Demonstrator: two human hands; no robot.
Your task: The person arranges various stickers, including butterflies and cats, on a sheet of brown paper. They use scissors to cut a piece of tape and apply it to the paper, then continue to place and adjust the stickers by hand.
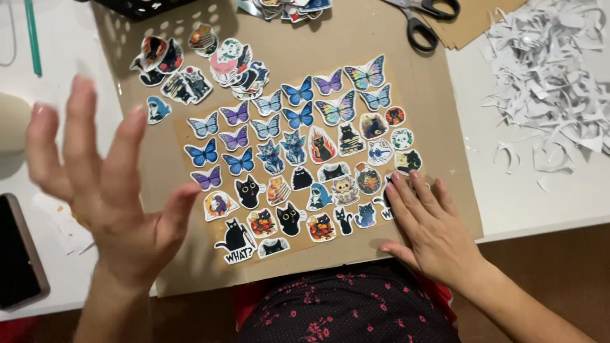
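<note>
A brown cardboard sheet [438,133] lies on the white table and carries several cut-out stickers [298,152] of butterflies and cats in rows. My left hand [108,190] hovers raised over the sheet's left part, palm turned, fingers spread, holding nothing. My right hand [429,225] rests flat on the sheet's lower right corner, fingertips touching the edge of the sticker rows. A loose pile of stickers [203,63] sits at the sheet's upper left.
Black-handled scissors [422,19] lie at the top right of the cardboard. White paper scraps [546,70] are heaped on the table at right. A dark phone [16,254] lies at the left edge. A green pen [32,35] is at the top left.
</note>
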